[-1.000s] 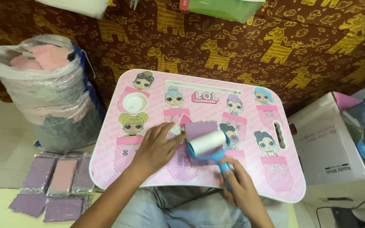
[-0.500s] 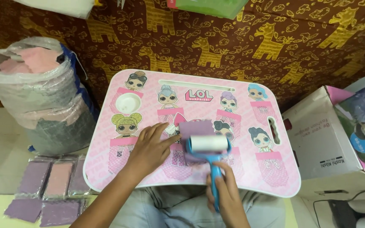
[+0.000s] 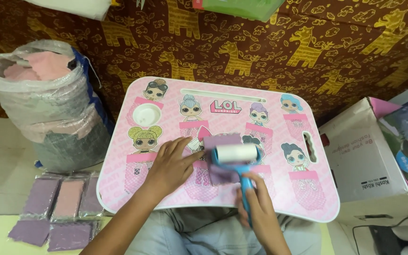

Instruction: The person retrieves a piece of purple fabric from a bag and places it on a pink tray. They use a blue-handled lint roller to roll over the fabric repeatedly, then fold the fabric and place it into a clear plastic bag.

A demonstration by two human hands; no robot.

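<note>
On the pink desk (image 3: 308, 198) our right hand (image 3: 260, 212) grips the blue roller (image 3: 236, 154) handle, its drum lying crosswise over the purple cloth (image 3: 223, 140), while our left hand (image 3: 171, 165) lies open and flat just left of the cloth.

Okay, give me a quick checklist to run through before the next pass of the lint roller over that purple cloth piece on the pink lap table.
1. Left hand pinning the purple cloth piece flat: cannot tell; it lies at the cloth's left edge, contact blurred.
2. Right hand gripping the blue handle: ok, fingers wrapped around its lower end.
3. White roller head on the cloth: ok, it lies across the cloth's middle.
4. Left fingers clear of the roller: ok, they are beside it, apart.
5. Cloth fully on the pink lap table: ok, well inside the edges.
6. Roller sheet clean: cannot tell, blurred.
</note>
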